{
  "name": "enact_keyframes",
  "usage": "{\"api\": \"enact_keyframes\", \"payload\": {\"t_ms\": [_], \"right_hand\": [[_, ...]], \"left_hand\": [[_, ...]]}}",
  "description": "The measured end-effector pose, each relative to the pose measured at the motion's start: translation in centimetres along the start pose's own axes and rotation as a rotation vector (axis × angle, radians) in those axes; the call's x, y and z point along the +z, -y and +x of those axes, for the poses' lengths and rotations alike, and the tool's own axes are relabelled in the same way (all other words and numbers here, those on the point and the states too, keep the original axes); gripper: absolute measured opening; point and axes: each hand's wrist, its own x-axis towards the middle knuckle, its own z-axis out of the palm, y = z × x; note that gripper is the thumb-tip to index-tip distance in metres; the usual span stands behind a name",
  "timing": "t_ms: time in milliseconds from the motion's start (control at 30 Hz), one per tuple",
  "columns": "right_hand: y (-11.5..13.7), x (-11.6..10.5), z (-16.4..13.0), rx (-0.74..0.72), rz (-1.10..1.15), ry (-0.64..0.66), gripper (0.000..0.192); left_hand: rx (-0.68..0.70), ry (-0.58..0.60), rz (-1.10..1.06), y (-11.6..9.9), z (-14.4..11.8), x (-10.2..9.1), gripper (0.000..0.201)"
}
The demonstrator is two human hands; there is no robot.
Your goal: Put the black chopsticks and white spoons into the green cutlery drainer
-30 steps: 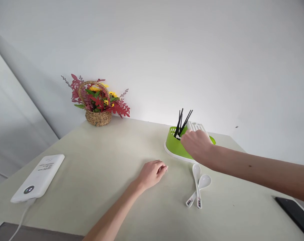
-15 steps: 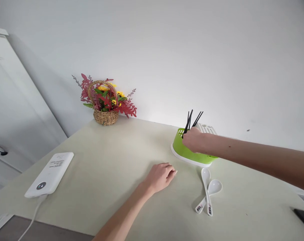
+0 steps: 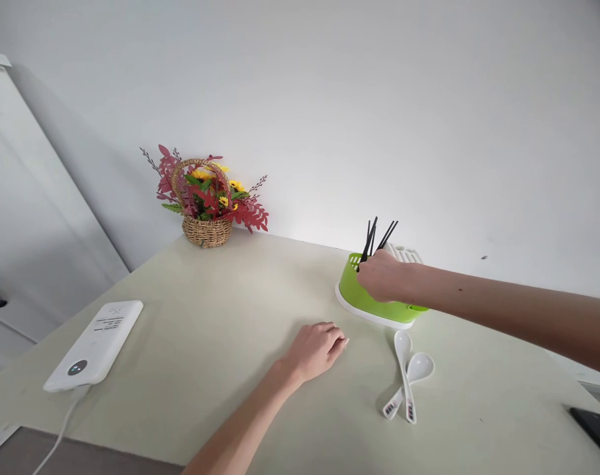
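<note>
A green cutlery holder (image 3: pixel 355 296) on a white base stands toward the back right of the pale table (image 3: pixel 221 310). Black chopsticks (image 3: pixel 372 235) stick up out of it. My right hand (image 3: pixel 382 277) reaches over the holder's rim with fingers closed at the base of the chopsticks; what it grips is hidden. My left hand (image 3: pixel 316 349) rests on the table with fingers loosely curled, holding nothing. Two white ceramic spoons (image 3: pixel 405 380) lie crossed on the table just in front of the holder.
A wicker basket of red and yellow flowers (image 3: pixel 205 201) stands at the back left by the wall. A white power bank (image 3: pixel 95 346) with a cable lies near the left edge. A black phone (image 3: pixel 597 427) lies at the right front corner. A white cabinet (image 3: pixel 13 218) is at left.
My right hand moved further into the holder, up to the chopsticks. The view shifted, so everything sits a little more to the right. My left hand stayed put.
</note>
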Motion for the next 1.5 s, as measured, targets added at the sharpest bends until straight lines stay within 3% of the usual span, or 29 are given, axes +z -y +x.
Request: {"api": "enact_keyframes", "payload": {"t_ms": [133,233,367,600,733,900,1100,1233,1367,1500], "right_hand": [[-0.3,-1.7,-1.1,0.021,-0.086,0.088,0.017],[-0.8,-2.6,-2.0,0.044,-0.111,0.099,0.027],[-1.6,-3.4,-3.7,0.074,-0.128,0.026,0.036],[-3.1,-3.7,-7.4,0.124,-0.145,-0.070,0.020],[-2.8,-3.2,-9.5,0.001,-0.165,-0.090,0.023],[-2.2,0.3,-11.1,-0.292,-0.079,-0.084,0.027],[-2.6,7.2,-11.6,-0.389,0.001,-0.099,0.009],[-2.4,11.2,-11.3,-0.414,-0.011,-0.171,0.036],[-2.6,14.6,-10.1,-0.400,-0.120,-0.165,0.070],[-3.2,17.2,-8.7,-0.430,-0.164,-0.151,0.085]], "left_hand": [[0.010,-0.004,0.008,0.0,0.0,0.0,0.025],[0.015,-0.010,0.017,0.0,0.0,-0.1,0.025],[0.026,-0.021,0.025,0.0,0.0,-0.2,0.025],[0.024,-0.022,0.015,0.2,0.0,-0.2,0.028],[0.020,-0.024,0.012,0.1,-0.1,-0.4,0.029],[0.018,-0.034,0.033,-0.2,-0.3,-0.6,0.029],[0.017,-0.027,0.024,-0.3,-0.3,-0.8,0.028],[0.011,-0.022,-0.001,-0.2,-0.2,-0.8,0.027],[0.017,-0.026,-0.012,-0.1,-0.2,-0.7,0.026],[0.020,-0.033,-0.005,-0.1,-0.1,-0.7,0.026]]}}
